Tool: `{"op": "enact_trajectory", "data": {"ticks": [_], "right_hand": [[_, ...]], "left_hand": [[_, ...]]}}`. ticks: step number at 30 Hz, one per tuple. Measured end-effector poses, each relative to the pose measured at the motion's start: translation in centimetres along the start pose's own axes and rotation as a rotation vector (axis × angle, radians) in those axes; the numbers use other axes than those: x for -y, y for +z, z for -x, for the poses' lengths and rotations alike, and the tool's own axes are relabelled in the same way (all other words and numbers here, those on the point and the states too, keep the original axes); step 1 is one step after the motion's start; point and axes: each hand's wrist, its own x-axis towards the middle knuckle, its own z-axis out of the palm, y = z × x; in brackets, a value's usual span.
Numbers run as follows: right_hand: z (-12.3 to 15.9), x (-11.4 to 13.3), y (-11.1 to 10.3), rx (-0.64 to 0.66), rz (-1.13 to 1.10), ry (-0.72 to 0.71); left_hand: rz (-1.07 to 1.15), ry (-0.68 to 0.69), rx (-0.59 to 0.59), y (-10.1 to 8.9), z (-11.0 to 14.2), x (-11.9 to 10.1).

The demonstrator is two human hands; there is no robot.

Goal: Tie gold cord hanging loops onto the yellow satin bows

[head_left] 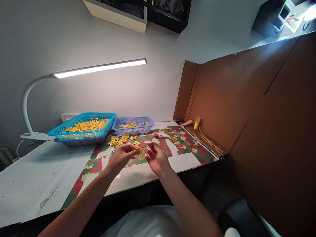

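Observation:
My left hand (123,155) pinches a small gold ribbon bow (140,150) between thumb and fingertips, above the table. Just to its right, my right hand (157,158) is raised with palm turned inward and fingers loosely curled and apart; nothing shows in it. Beyond my left hand, several finished-looking gold bows (119,141) lie in a loose pile on the patterned covering (85,177). A slim reddish tool (161,137) rests on the covering behind my right hand.
A turquoise basket (81,135) full of gold pieces sits at the back left, stacked on a blue one. Beside it stands a smaller blue basket (133,130). A lamp (101,68) arches overhead. Thread spools (197,123) and gold cords (209,140) lie by the cardboard wall (247,92).

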Motion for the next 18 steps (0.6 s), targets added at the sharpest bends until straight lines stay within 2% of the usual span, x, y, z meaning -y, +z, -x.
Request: {"op": "enact_trajectory", "data": {"ticks": [5, 11, 15, 18], "right_hand": [[0.2, 0.1, 0.7, 0.057, 0.024, -0.034], [-0.9, -0.2, 1.1, 0.083, 0.113, -0.066], [-1.0, 0.2, 1.1, 0.150, 0.188, -0.063], [0.0, 0.8, 1.3, 0.207, 0.217, -0.128]], "left_hand": [[-0.053, -0.001, 0.032, 0.2, 0.1, 1.2], [-0.099, -0.052, 0.111, 0.3, -0.6, 2.4], [-0.074, -0.106, 0.118, 0.0, -0.9, 3.5], [-0.004, -0.156, 0.103, 0.0, -0.6, 4.3]]}}
